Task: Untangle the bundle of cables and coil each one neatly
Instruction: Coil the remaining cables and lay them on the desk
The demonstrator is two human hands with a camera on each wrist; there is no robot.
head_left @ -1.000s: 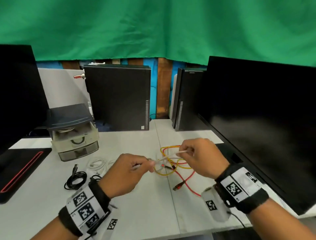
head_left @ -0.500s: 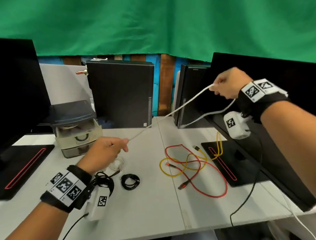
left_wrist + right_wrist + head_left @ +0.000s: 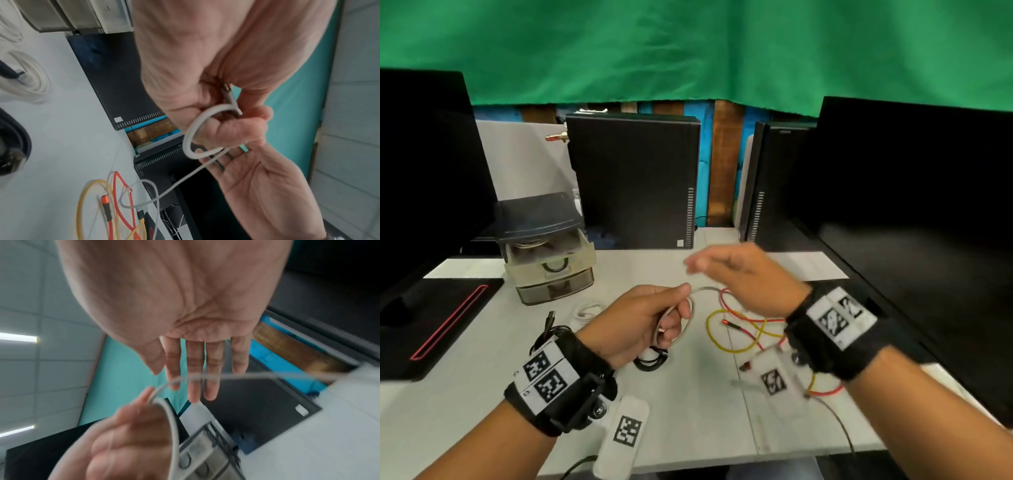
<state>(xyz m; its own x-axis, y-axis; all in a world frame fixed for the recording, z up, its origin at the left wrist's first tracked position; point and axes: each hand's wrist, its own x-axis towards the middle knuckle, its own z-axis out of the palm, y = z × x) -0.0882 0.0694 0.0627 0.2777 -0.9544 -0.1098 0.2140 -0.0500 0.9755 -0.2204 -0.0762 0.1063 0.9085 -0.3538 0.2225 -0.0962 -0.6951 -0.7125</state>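
The white cable [image 3: 681,317] is sitting above the near middle of the white table [image 3: 688,411], bent into one small loop in the left hand [image 3: 640,322]. In the left wrist view the thumb and fingers [image 3: 242,128] are curling round the loop [image 3: 191,134] and pinching its grey plug [image 3: 230,99] against the palm. From the loop a free length is running right and down onto the table, where it is crossing the loose red cable [image 3: 748,320] and the yellow cable [image 3: 717,337], the two lying tangled together just right of the hands.

The right hand [image 3: 746,277] is hovering just beyond and right of the left, blurred by motion. The right wrist view is showing its fingers [image 3: 205,369] straight and slightly apart, palm open, gripping nothing; the white cable [image 3: 205,375] is passing in front of them, and I cannot tell whether it is touching them.

Left of the left hand, a coiled white cable [image 3: 587,308] and a coiled black cable [image 3: 554,330] are lying on the table, and another black coil [image 3: 652,359] is showing just below the left hand. Farther left, a small drawer organiser [image 3: 548,250] is standing near a black monitor base with a red stripe [image 3: 438,322]. Two black desktop computers [image 3: 633,181] are standing upright at the far edge, a large dark monitor [image 3: 914,219] is filling the right side, and a green cloth [image 3: 688,48] is hanging behind.
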